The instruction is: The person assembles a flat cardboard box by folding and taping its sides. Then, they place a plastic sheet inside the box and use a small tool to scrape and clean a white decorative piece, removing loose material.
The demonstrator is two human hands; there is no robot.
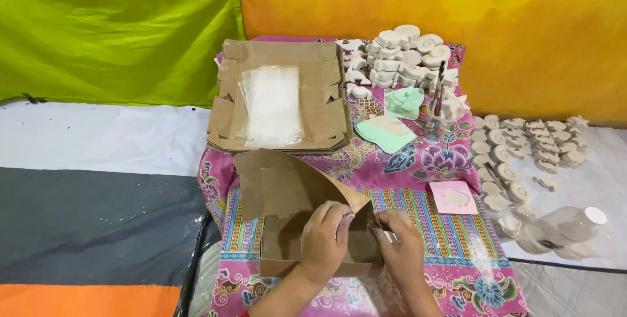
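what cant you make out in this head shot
Head view only:
- Inside of the box: hidden by the left hand and right hand.
- What the right fingers pinch: too small, covered.
- Forearms: cut off by the bottom edge.
- Bag stack count: blurred.
- Bottle contents: unclear.

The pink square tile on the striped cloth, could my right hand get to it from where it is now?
Probably yes. The pink tile lies in the open just beyond the right hand, with only bare cloth between; that hand is busy at the brown box.
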